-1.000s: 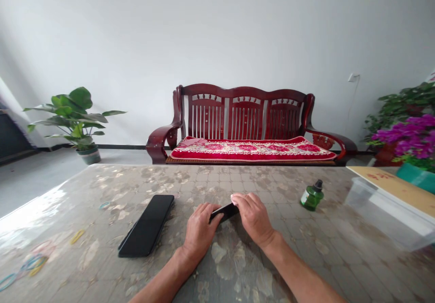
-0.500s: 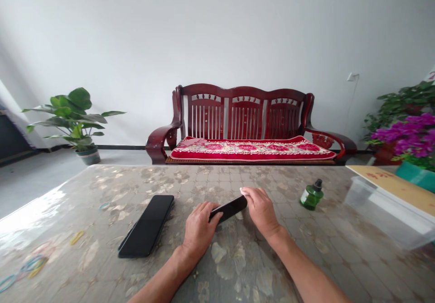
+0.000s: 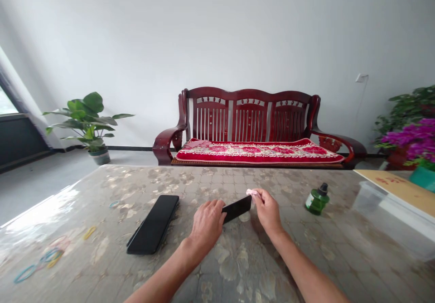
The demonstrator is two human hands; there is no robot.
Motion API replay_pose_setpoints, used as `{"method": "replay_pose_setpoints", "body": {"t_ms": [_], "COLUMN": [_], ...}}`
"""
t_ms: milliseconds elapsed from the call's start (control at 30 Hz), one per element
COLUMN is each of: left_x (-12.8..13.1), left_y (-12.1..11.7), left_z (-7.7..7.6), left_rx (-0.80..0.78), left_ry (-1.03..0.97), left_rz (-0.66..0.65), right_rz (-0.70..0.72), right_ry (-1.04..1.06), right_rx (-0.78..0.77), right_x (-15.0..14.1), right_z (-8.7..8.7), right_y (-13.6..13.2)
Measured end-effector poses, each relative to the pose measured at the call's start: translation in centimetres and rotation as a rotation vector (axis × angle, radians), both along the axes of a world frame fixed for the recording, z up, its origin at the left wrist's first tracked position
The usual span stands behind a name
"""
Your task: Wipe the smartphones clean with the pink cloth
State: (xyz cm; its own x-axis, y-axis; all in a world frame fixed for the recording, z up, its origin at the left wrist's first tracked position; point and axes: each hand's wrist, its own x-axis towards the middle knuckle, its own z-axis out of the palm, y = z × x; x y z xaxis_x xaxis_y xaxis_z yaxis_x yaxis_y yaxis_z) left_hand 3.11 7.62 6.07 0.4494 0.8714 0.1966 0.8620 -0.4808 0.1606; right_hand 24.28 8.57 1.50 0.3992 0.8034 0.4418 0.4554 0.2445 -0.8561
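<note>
My left hand (image 3: pixel 208 221) is closed around the left end of a black smartphone (image 3: pixel 237 209), which it holds tilted above the table. A crumpled white tissue (image 3: pixel 252 192) is pinched between the fingers of my right hand (image 3: pixel 268 208). That tissue sits at the phone's upper right corner, seemingly against its edge. Left of my hands, a larger black phone-like slab (image 3: pixel 153 223) lies flat on the table, its dark face up. To the right stands a green bottle (image 3: pixel 317 199) with a black cap.
The table (image 3: pixel 224 276) wears a patterned cover. Colourful rubber bands (image 3: pixel 47 258) lie at its left. A clear plastic box (image 3: pixel 390 217) with a tan board (image 3: pixel 397 192) on it stands at the right. Beyond are a wooden bench (image 3: pixel 249 113) and a potted plant (image 3: pixel 93 122).
My right hand has slid rightward along the phone to its far corner, uncovering more of the phone and the tissue. The phone is now tipped more upright. The view has shifted slightly left.
</note>
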Motion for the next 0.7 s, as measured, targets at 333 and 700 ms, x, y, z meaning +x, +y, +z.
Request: {"method": "replay_pose_setpoints", "body": {"t_ms": [333,700], "left_x": [3.2,4.7], "left_y": [1.1,1.0], "left_z": [1.2,1.9], "left_rx": [-0.021,0.057], "left_ry": [0.084,-0.035], "left_rz": [-0.073,-0.068], "right_rz": [0.056,0.062], "right_ry": [0.049,0.020], "right_rx": [-0.082,0.106], "right_x": [0.7,-1.5], "right_z": [-2.0,0.8], "right_y": [0.3,-0.9]}}
